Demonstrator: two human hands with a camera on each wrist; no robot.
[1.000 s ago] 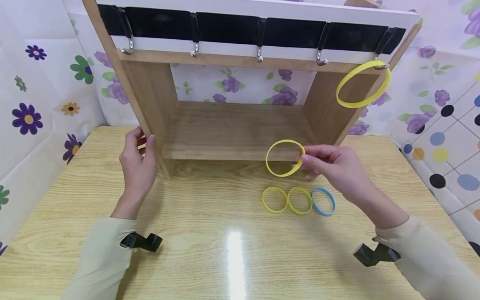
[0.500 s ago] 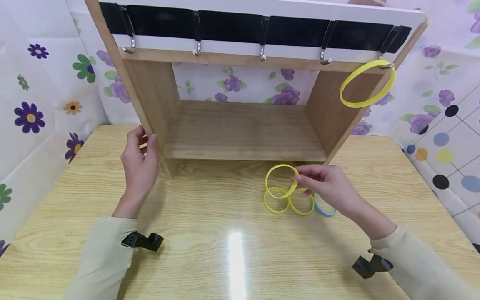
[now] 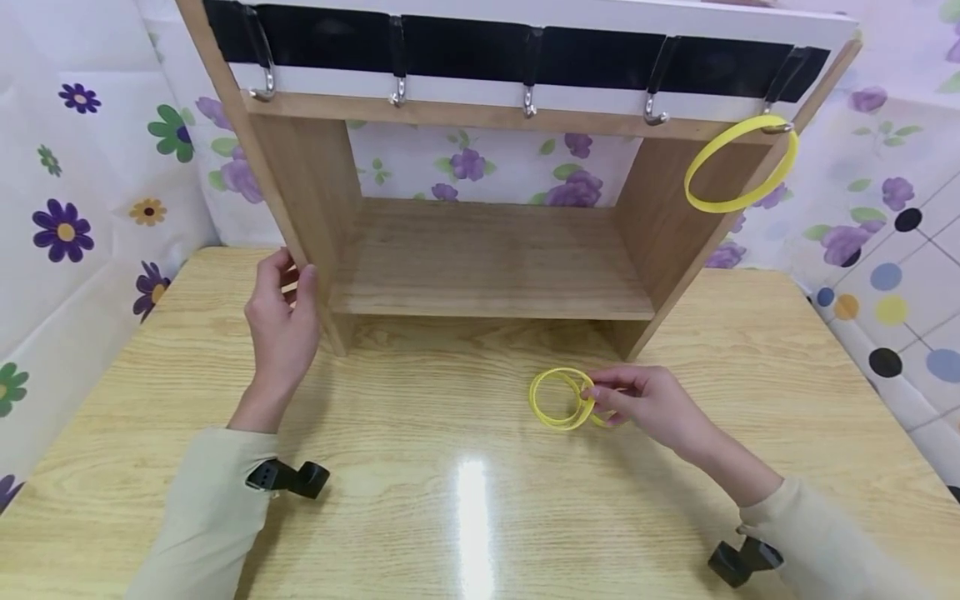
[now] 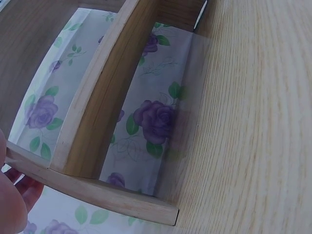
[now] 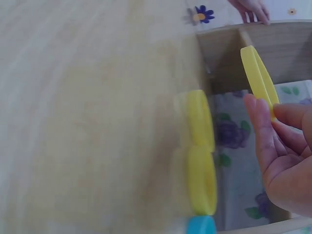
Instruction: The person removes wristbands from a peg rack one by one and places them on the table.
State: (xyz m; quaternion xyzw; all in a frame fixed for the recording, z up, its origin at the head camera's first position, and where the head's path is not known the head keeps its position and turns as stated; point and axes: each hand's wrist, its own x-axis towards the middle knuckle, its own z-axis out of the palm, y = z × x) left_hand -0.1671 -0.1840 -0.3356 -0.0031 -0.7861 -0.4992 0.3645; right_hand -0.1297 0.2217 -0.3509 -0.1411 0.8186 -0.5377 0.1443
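My left hand grips the side panel's front edge on a wooden shelf, thumb on the near side. A thin yellow ring is pinched between the thumb and fingers of my right hand. In the head view that ring overlaps the left one of two yellow rings lying on the table. The right wrist view shows it apart from both the first yellow ring and the second yellow ring. A blue ring adjoins them; my right hand hides it in the head view.
Metal hooks line the shelf's upper board; another yellow ring hangs from the rightmost hook. The shelf stands on a wood-grain table. Flowered sheeting covers the walls behind and beside it.
My right hand has come down and slightly left with the yellow ring, from in front of the shelf to the rings on the table. My left hand keeps its hold on the panel.
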